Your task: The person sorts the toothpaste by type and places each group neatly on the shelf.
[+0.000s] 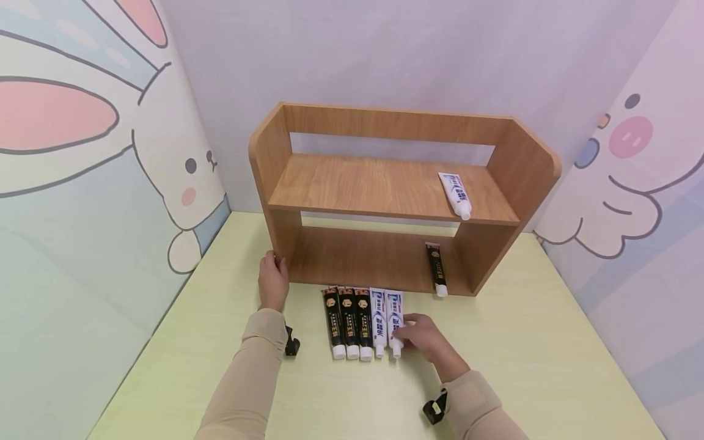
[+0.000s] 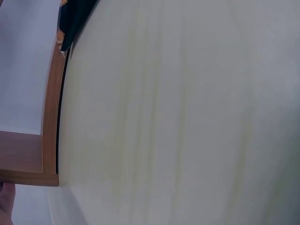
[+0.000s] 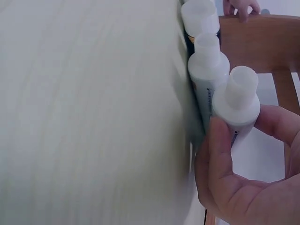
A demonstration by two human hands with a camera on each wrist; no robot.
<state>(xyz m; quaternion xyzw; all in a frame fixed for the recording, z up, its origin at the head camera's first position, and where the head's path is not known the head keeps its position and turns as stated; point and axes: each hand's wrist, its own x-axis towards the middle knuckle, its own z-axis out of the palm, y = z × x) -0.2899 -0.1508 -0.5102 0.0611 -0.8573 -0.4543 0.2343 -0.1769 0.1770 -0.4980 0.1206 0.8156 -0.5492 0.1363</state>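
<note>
My right hand [image 1: 422, 336] pinches the rightmost white toothpaste tube [image 1: 395, 318], thumb on one side and fingers on the other. In the right wrist view that tube's white cap [image 3: 242, 84] stands above the neighbouring white tube [image 3: 208, 61]. The neighbouring white tube [image 1: 379, 321] and three black toothpaste tubes [image 1: 348, 321] lie side by side to its left, caps toward me. My left hand [image 1: 273, 281] holds the front lower edge of the wooden shelf's left side panel [image 1: 283, 235]. Only a bit of that hand [image 2: 6, 202] shows in the left wrist view.
The two-tier wooden shelf [image 1: 374, 186] stands at the back of the pale table [image 1: 330, 403]. One white tube [image 1: 455, 194] lies on its upper board at the right; a black tube [image 1: 436, 269] lies below, its cap past the front edge. Cartoon-printed walls [image 1: 71, 256] flank the table.
</note>
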